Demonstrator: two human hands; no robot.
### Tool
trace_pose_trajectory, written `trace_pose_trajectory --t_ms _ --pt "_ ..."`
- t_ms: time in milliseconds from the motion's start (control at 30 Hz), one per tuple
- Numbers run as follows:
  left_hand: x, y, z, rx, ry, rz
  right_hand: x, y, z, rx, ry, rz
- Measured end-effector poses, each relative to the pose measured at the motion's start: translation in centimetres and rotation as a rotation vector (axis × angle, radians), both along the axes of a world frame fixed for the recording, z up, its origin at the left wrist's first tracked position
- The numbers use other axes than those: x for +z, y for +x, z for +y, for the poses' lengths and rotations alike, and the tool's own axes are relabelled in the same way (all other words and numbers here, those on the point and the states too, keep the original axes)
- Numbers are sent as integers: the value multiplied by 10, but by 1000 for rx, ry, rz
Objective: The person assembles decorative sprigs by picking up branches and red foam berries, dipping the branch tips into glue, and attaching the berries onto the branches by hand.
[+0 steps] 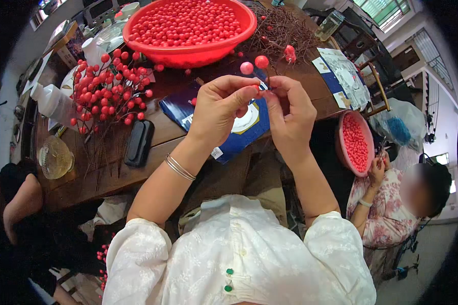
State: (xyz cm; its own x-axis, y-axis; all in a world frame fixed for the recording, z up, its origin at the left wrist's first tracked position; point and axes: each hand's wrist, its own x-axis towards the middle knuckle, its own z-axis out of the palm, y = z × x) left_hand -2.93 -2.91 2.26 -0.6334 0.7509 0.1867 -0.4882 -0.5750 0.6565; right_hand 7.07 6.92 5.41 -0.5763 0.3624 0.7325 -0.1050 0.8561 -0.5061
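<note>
My left hand [216,109] is closed in a pinch, thumb and forefinger together around a small red berry [257,87] that is partly hidden by the fingertips. Against it, my right hand [292,109] pinches a thin brown berry stem [268,76]. Just above the fingers show a red artificial berry [261,62] and a paler pink berry [246,68]; how they join the stem is hard to see. Below both hands lies a dark blue printed sheet [183,107] with a white round patch. Left of my hands rests a bunch of red berry branches [107,94].
A large red basin [188,58] full of red berries stands at the back, beside a heap of brown twigs [285,33]. A black case [139,143], a white bottle [53,104] and a glass bowl [56,157] sit left. At right, a person [387,203] works by a pink basin [343,147].
</note>
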Motion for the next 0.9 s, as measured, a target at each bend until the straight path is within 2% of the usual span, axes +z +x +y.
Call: trace_pose_trajectory --t_ms 333,900 --pt "1 -1 -4 -4 -12 10 2 2 -4 -6 -74 -71" --pt "-1 -5 -7 -3 -89 95 1 5 -4 32 -53 -68"
